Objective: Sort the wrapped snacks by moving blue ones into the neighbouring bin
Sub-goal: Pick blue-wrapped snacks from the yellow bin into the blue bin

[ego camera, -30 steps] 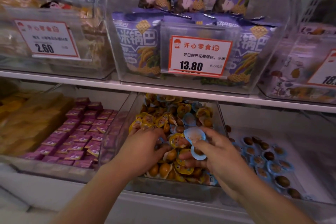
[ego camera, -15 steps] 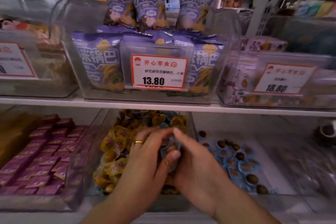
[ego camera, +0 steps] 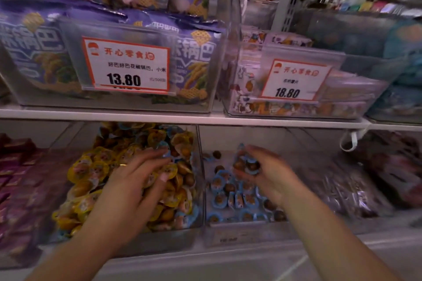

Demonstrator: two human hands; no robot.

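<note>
A clear bin (ego camera: pixel 199 189) on the lower shelf holds a heap of yellow wrapped snacks (ego camera: pixel 86 173) with some blue ones mixed in. My left hand (ego camera: pixel 137 180) rests on this heap with fingers spread and fairly straight. The neighbouring clear bin (ego camera: pixel 239 232) to the right holds several blue wrapped snacks (ego camera: pixel 230 198). My right hand (ego camera: pixel 269 175) hovers over that bin and grips a small bunch of blue snacks (ego camera: pixel 247 163) in its curled fingers.
Purple boxed sweets (ego camera: pixel 20 180) fill the bin at the left. A dark bagged product (ego camera: pixel 351 189) lies at the right. The upper shelf (ego camera: pixel 205 118) carries bins of purple snack bags (ego camera: pixel 196 64) with price tags 13.80 and 18.80.
My hands were together over the yellow bin; now they have parted. The right hand has carried the blue snacks over the neighbouring bin. The left hand lies back on the yellow heap.
</note>
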